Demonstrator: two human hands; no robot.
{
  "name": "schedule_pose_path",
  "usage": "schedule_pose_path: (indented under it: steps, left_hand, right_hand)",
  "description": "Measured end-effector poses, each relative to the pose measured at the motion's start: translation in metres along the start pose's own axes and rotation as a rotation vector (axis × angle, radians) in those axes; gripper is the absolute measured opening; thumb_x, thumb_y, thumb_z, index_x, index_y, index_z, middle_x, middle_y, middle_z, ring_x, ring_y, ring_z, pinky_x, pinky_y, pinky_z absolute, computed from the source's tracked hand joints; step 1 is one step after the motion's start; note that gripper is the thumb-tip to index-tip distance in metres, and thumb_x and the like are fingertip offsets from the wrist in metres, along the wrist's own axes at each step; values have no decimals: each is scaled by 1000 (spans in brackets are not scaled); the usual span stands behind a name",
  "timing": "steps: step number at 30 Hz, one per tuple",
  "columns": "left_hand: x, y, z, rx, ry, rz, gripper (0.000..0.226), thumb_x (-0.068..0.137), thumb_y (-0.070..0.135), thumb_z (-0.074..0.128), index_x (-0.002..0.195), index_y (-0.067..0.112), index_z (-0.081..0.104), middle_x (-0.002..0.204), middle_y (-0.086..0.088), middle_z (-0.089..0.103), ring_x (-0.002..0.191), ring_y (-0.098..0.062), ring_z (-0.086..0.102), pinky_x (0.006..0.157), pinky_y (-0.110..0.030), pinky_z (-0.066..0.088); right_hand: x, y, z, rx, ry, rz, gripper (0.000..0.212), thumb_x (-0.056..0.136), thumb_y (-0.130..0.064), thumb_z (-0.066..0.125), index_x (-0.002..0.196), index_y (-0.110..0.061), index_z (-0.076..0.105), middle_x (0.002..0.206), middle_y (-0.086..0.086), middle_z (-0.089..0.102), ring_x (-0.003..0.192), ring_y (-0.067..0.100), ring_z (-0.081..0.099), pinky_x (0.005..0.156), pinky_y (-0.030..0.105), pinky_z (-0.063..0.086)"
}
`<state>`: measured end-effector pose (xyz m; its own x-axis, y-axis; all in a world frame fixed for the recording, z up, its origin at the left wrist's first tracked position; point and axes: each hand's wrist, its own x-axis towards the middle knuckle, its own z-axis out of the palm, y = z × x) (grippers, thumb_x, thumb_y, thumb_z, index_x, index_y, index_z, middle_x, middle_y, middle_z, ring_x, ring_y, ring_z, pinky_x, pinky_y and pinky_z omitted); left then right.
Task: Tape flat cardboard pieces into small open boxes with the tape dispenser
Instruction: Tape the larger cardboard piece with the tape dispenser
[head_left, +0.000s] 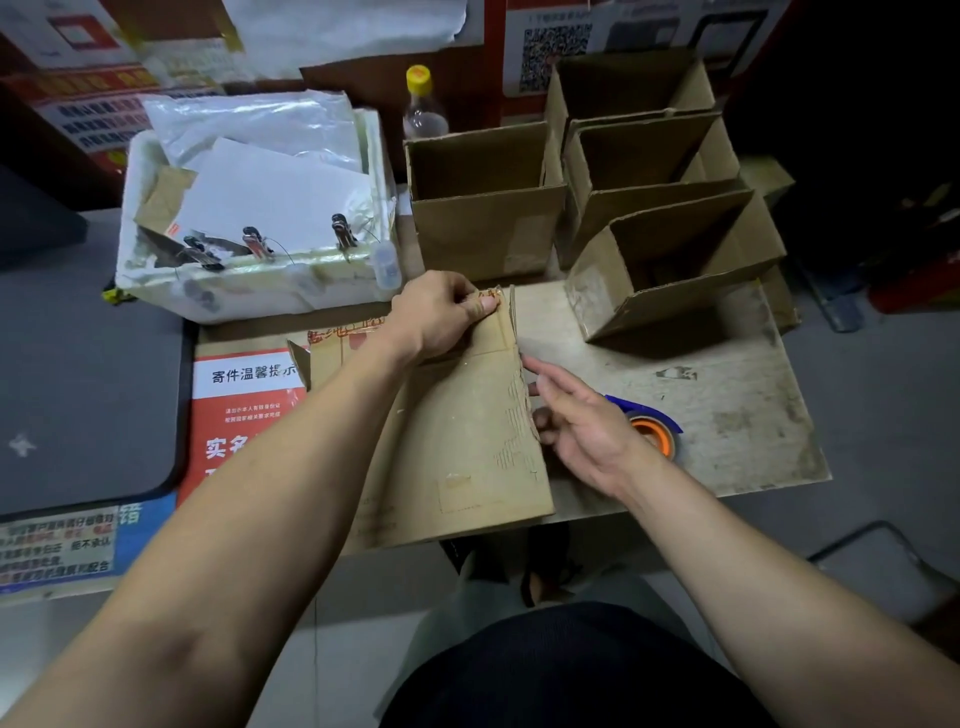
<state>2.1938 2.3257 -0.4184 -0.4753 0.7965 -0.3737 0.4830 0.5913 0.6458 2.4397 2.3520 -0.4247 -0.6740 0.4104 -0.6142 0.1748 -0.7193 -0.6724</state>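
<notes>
A flat brown cardboard piece (457, 447) lies on the small worn table (727, 415), its near end over the table's front edge. My left hand (439, 317) pinches its far top corner between thumb and fingers. My right hand (576, 421) is at the torn right edge with straight fingers touching it, holding nothing. Just right of that hand, partly hidden by it, lies the tape dispenser (652, 426), blue with an orange core. Several finished open boxes stand behind: one (483, 228) at centre, a lower one (675, 270) at right, two more (649, 171) behind.
A white foam tray (249, 291) with papers, plastic and metal clips sits at the back left. A clear bottle with a yellow cap (423, 104) stands behind the boxes. A red and white printed sheet (244, 410) lies under the cardboard at left. Dark grey mat (78, 389) far left.
</notes>
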Motion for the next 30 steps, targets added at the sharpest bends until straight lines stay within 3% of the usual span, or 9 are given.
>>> schedule_pose_path:
  steps: [2,5,7,12,14,19,22,25,30]
  left_hand:
    - [-1,2,0,-11,8,10,33,87,62,67,84,29,70,77,8,71,86,-24,71,90,-49,57]
    - [-1,5,-1,-55,16,33,28,90,54,70,87,26,72,81,5,72,85,-20,68,86,-42,58]
    - [-2,5,-1,-61,17,40,27,91,54,70,88,27,72,82,6,71,82,-16,66,83,-37,56]
    - [3,-2,6,66,27,17,32,90,61,65,94,29,68,94,1,73,98,-28,67,96,-51,52]
    - [4,-2,8,117,24,7,35,92,61,63,102,28,70,101,-2,73,103,-30,65,98,-51,50]
    - [5,-2,10,161,18,0,39,94,61,61,108,26,71,99,-2,72,105,-31,64,99,-50,49]
    - [5,-2,12,199,15,-20,41,95,61,58,110,25,70,109,-4,73,110,-31,62,100,-50,47]
    - [4,0,16,275,3,-38,41,99,60,52,115,25,67,115,-6,71,115,-33,59,99,-46,42]
    - [0,2,20,355,11,-3,43,103,59,43,117,25,65,119,-8,71,117,-34,59,96,-46,37]
  right_hand:
    - [5,1,4,-39,91,-54,30,101,-21,62,129,-30,70,120,12,71,90,19,62,72,31,47]
    - [9,6,10,-72,128,-96,29,98,-23,67,125,-32,71,126,20,67,107,26,69,89,48,53]
    - [8,8,12,-116,151,-106,30,97,-22,69,125,-32,69,123,16,69,109,24,71,94,46,57]
    - [4,5,7,-199,165,-147,31,99,-16,66,129,-27,67,104,2,67,91,9,70,82,32,57]
    - [2,7,0,-249,184,-126,28,98,-18,67,124,-26,69,104,2,66,89,12,66,75,31,54]
    - [-7,17,-5,-219,125,20,15,99,-21,65,103,-6,65,92,9,70,79,22,58,63,29,46]
    - [-12,11,0,-591,124,-14,25,102,-34,60,95,-10,62,86,5,68,73,16,57,60,27,47]
    - [-11,-3,1,-1010,67,-51,29,105,-44,51,92,-18,56,79,2,58,71,13,52,64,35,45]
    - [-2,-19,4,-1037,104,-102,39,100,-55,53,82,-21,56,71,-5,54,66,11,49,61,33,42]
